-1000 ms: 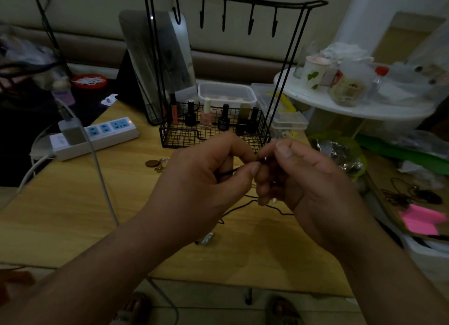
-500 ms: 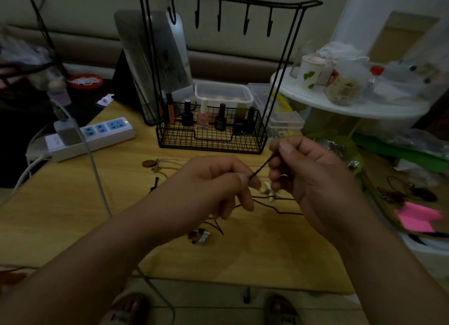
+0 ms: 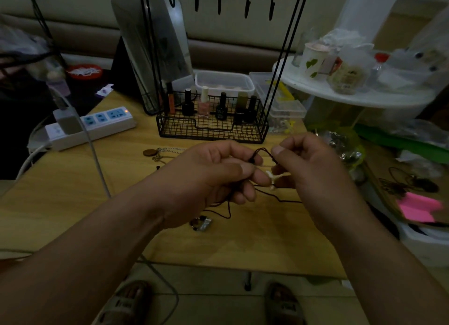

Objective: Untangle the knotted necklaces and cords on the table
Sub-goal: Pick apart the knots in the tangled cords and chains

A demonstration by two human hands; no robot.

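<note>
**Two-handed pinch on a dark cord, held just above the table.**
We see the left hand (image 3: 213, 179) with thumb and forefinger closed on the dark cord (image 3: 263, 150) beside a small dark bead (image 3: 252, 160), and the right hand (image 3: 315, 174) pinching the same cord just across from it. A short loop arches between the two pinches, a pale branched pendant (image 3: 277, 176) hangs just under the fingertips, and the slack trails from below the left fingers onto the wooden table (image 3: 73, 191). We judge the main risk to be drawing the pinches apart, which would cinch any knot in the loop instead of opening it. The pendant's prongs may also snag the trailing strand. If dragged, the slack could catch the beaded charm (image 3: 201, 224) below the left wrist or the chain necklace (image 3: 170, 150) beyond the left knuckles.
</note>
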